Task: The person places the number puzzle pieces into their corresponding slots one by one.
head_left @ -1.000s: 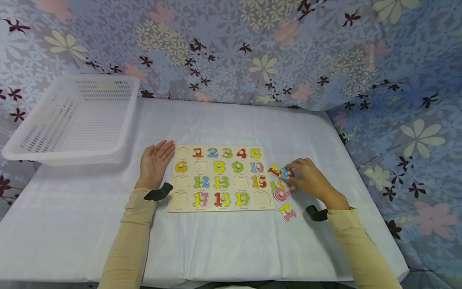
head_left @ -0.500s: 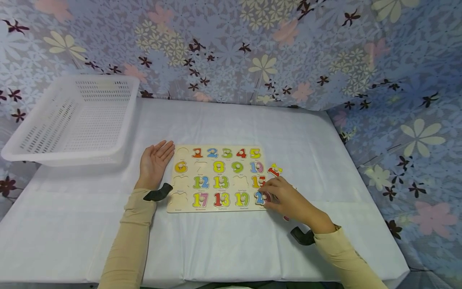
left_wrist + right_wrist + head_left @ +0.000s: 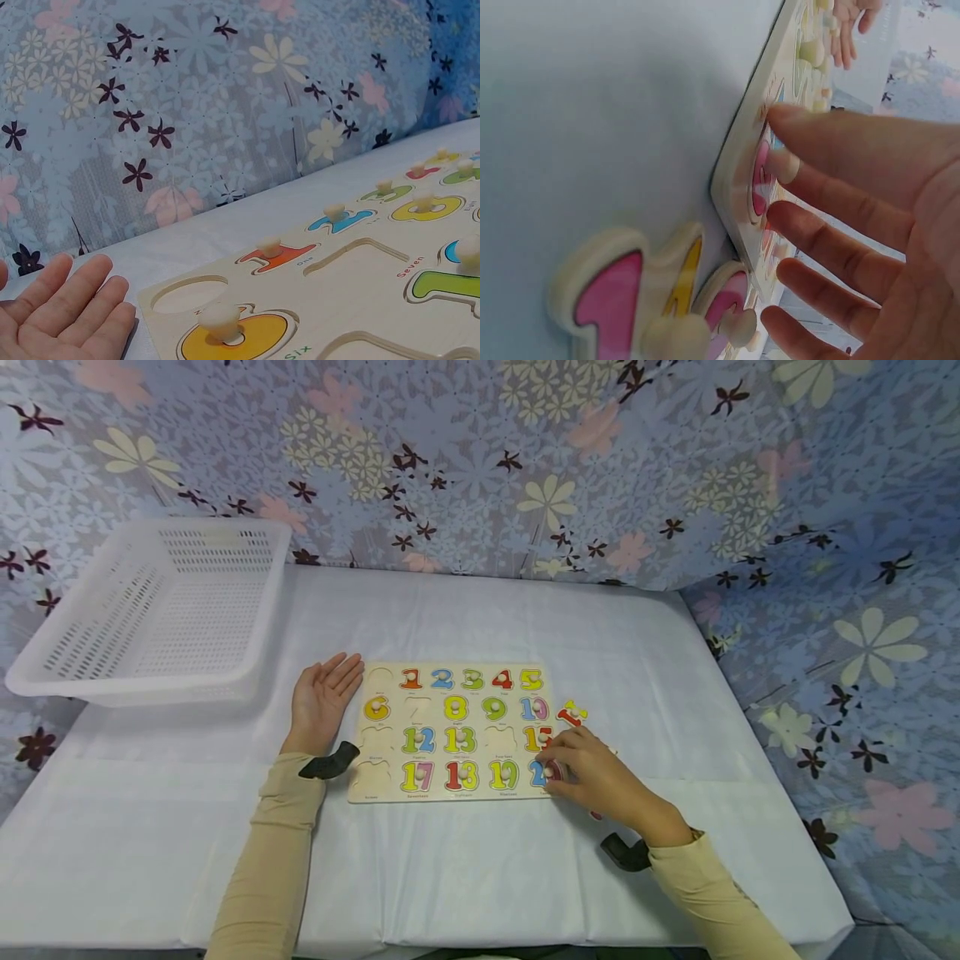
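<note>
A wooden number puzzle board [image 3: 480, 693] with knobbed pieces lies on the white-covered table. At its lower right corner my right hand [image 3: 600, 777] has thumb and fingers around the blue-and-pink number 20 piece [image 3: 537, 774]. That piece sits in its recess, and its knob [image 3: 784, 165] shows between thumb and fingers in the right wrist view. My left hand [image 3: 322, 702] lies palm up beside the board's left edge, fingers extended and holding nothing. The yellow number 6 piece [image 3: 236, 337] is the nearest piece to it in the left wrist view.
Loose number pieces lie right of the board: a red-and-yellow one [image 3: 572, 713] and, partly hidden by the right hand, a pink-and-yellow one [image 3: 607, 300] and a pink one [image 3: 727, 300]. A white plastic basket [image 3: 262, 610] stands at the back left.
My right hand has brought the number 20 piece from the loose pieces left and nearer to the board's lower right recess, where it now lies lower. The left hand has stayed still.
</note>
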`<move>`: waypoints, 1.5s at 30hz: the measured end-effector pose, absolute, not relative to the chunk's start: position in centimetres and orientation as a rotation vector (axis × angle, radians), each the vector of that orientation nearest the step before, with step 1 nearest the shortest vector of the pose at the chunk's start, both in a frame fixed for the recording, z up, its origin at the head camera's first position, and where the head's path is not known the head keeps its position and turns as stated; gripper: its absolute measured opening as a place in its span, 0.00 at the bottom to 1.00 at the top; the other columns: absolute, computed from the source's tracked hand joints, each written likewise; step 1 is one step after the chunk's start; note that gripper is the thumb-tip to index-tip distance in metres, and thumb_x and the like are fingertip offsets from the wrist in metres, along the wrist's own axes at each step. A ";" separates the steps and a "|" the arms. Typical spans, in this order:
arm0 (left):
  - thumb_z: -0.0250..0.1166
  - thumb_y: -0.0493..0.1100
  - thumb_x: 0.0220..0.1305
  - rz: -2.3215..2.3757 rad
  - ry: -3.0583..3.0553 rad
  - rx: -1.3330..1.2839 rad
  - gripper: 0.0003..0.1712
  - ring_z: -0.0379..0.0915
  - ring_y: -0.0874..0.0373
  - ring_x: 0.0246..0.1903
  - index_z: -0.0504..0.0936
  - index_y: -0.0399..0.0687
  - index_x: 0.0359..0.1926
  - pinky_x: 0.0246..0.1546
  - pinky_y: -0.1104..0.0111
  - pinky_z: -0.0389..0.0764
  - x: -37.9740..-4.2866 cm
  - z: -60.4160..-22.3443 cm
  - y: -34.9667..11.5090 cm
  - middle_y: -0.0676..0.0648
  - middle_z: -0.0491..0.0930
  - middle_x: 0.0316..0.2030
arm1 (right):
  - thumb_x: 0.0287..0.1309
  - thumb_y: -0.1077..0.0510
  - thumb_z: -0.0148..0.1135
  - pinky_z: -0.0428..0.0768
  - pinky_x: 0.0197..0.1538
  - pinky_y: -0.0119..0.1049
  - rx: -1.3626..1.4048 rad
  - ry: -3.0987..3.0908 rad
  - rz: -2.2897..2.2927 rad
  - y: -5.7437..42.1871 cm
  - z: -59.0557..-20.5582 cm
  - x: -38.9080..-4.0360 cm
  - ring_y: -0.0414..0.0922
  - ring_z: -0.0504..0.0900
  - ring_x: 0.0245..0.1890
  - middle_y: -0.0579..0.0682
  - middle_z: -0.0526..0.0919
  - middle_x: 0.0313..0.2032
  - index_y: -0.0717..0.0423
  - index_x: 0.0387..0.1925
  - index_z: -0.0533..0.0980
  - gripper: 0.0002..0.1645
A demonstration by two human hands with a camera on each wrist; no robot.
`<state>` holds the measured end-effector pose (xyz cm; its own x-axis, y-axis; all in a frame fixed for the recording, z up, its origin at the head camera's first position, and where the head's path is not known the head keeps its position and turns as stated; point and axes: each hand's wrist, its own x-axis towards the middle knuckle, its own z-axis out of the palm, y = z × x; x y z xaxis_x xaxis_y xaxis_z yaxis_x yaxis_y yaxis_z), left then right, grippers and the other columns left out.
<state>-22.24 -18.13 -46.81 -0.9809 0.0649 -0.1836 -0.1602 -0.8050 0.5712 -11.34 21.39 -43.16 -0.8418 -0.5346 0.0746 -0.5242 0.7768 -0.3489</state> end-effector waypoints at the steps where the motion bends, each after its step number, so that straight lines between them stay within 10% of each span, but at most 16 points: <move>1: 0.31 0.48 0.80 2.867 0.929 -0.236 0.29 0.53 0.48 0.70 0.50 0.37 0.74 0.68 0.65 0.60 -22.2 -46.8 -18.1 0.37 0.52 0.72 | 0.46 0.55 0.77 0.75 0.52 0.45 -0.872 2.938 -0.565 21.4 -43.2 -11.3 0.46 0.71 0.50 0.46 0.79 0.43 0.53 0.46 0.83 0.22; 17: 0.29 0.47 0.79 2.852 0.976 -0.182 0.30 0.50 0.48 0.71 0.47 0.37 0.74 0.68 0.65 0.59 -22.1 -46.8 -18.2 0.36 0.50 0.73 | 0.50 0.66 0.72 0.71 0.57 0.57 -0.736 3.049 -0.496 25.3 -40.7 -16.2 0.57 0.70 0.54 0.59 0.79 0.50 0.62 0.50 0.81 0.22; 25: 0.29 0.47 0.80 2.854 0.987 -0.205 0.29 0.51 0.48 0.70 0.48 0.37 0.74 0.68 0.65 0.59 -22.0 -46.6 -18.2 0.37 0.51 0.72 | 0.53 0.55 0.73 0.72 0.57 0.55 -0.648 2.950 -0.488 25.3 -42.5 -18.8 0.56 0.70 0.52 0.59 0.78 0.50 0.62 0.53 0.79 0.27; 36: 0.31 0.47 0.79 2.860 0.975 -0.236 0.29 0.53 0.48 0.70 0.51 0.37 0.73 0.67 0.65 0.60 -21.9 -46.5 -18.0 0.36 0.53 0.72 | 0.47 0.77 0.62 0.73 0.52 0.54 -0.665 2.999 -0.471 25.9 -42.0 -19.0 0.57 0.72 0.49 0.55 0.81 0.42 0.57 0.30 0.84 0.15; 39: 0.31 0.47 0.79 2.857 0.975 -0.226 0.29 0.52 0.48 0.70 0.49 0.37 0.74 0.68 0.65 0.60 -21.9 -46.5 -18.1 0.37 0.52 0.72 | 0.54 0.66 0.66 0.74 0.48 0.55 -0.529 3.074 -0.405 26.1 -42.2 -18.7 0.57 0.74 0.45 0.55 0.82 0.39 0.60 0.33 0.83 0.04; 45: 0.30 0.47 0.80 2.859 0.966 -0.221 0.29 0.51 0.48 0.70 0.48 0.37 0.74 0.68 0.65 0.59 -21.9 -46.5 -18.0 0.37 0.51 0.73 | 0.54 0.45 0.71 0.77 0.39 0.54 -0.349 3.138 -0.246 25.9 -43.2 -18.2 0.57 0.77 0.34 0.58 0.78 0.34 0.67 0.38 0.80 0.27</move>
